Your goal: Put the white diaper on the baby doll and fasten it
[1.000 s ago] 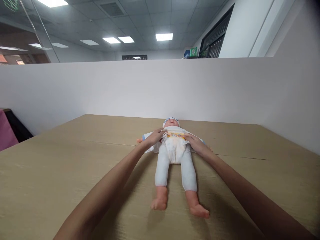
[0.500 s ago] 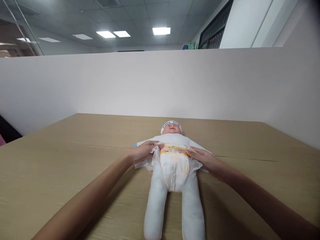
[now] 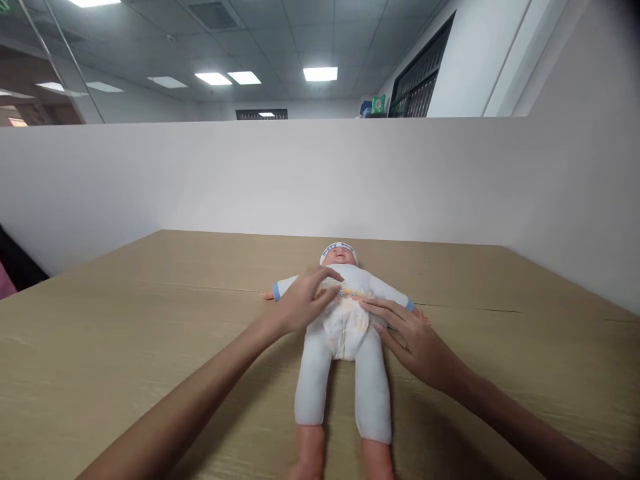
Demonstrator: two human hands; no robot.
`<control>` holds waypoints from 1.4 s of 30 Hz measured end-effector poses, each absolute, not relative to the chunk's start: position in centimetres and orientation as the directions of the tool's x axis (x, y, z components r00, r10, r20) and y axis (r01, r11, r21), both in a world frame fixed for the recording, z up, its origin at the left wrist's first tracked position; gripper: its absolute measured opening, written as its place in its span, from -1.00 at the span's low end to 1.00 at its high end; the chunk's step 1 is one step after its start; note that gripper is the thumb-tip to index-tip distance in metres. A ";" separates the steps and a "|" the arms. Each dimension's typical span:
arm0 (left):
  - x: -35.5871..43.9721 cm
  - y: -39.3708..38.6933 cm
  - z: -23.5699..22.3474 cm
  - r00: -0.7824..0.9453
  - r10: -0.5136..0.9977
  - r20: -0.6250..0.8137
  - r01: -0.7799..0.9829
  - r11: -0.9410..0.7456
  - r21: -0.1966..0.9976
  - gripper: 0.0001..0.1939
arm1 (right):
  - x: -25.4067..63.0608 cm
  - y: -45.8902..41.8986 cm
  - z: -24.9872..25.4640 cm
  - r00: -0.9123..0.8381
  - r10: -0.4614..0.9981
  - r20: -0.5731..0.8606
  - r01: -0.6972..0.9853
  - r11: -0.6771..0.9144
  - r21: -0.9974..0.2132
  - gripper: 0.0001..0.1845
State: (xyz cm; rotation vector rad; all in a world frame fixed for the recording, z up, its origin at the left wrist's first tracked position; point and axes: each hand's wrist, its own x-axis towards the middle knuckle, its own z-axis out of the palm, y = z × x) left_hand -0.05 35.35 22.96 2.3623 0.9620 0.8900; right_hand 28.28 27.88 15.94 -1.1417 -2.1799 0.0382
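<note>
A baby doll (image 3: 345,275) in a white suit lies on its back, head away from me, wearing a white headband with blue lettering. Around its hips is a white diaper (image 3: 345,337) with an orange and yellow patterned waistband. My left hand (image 3: 307,299) hovers over or rests on the side of the waistband, thumb and fingers apart; contact is hard to tell. On the other side, my right hand (image 3: 413,337) lies with outstretched, spread fingers against the diaper's waist and hip. The hands partly cover the diaper's sides.
The doll lies on a wide tan tabletop (image 3: 150,333) with a seam across it. A white partition (image 3: 250,180) rises behind the table. Something black and pink (image 3: 17,263) stands at the left edge.
Both hands have loosened from the diaper's side flaps, which were spread outward and no longer show. My left hand has moved up and inward. The doll's lower legs have come into view.
</note>
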 end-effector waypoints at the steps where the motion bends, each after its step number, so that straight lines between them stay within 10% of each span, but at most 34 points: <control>1: 0.7 34.9 22.8 0.587 0.691 0.422 0.500 -0.719 0.482 -0.67 | 28.9 27.9 15.3 -0.386 0.754 0.532 0.717 0.608 -0.342 -0.52; 8: 5.7 34.0 22.7 0.539 0.745 0.394 0.809 -0.588 0.006 -0.65 | 33.2 30.1 10.5 -0.009 0.914 0.407 0.778 0.262 -0.571 -0.59; 23: 8.6 36.0 21.0 0.654 0.689 0.313 0.652 -0.723 0.229 -0.69 | 33.5 31.6 9.5 0.172 0.981 0.091 0.861 -0.104 -0.499 -0.44; 42: 8.7 36.0 20.3 0.656 0.663 0.361 0.625 -0.745 0.233 -0.51 | 34.8 31.5 12.0 -0.118 0.993 -0.025 0.668 0.060 -0.741 -0.33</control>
